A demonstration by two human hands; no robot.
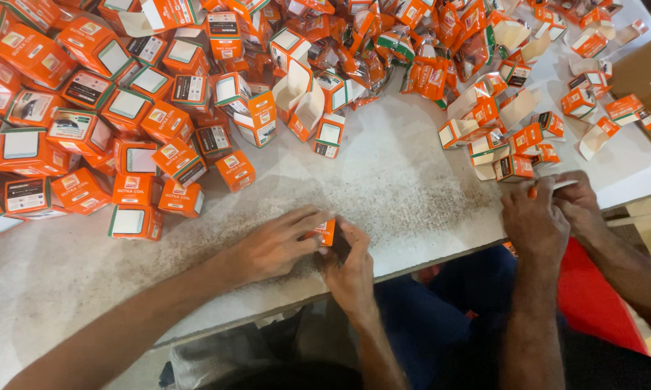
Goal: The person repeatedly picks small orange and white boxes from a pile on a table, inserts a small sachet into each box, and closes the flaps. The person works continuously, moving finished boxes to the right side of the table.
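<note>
At table edge | both hands [318, 249] hold small orange box [327, 231] | boxes heaped behind [123, 108]

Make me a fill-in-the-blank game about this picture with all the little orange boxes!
1. The person's left hand and right hand hold one small box coloured ____.
2. The big pile of closed boxes lies on the ____ side of the table.
3. Beside the person, a co-worker's hands work at the table's ____ edge.
4. The brown cardboard carton sits at the picture's far ____ side.

Missing words: orange; left; near; right
</note>
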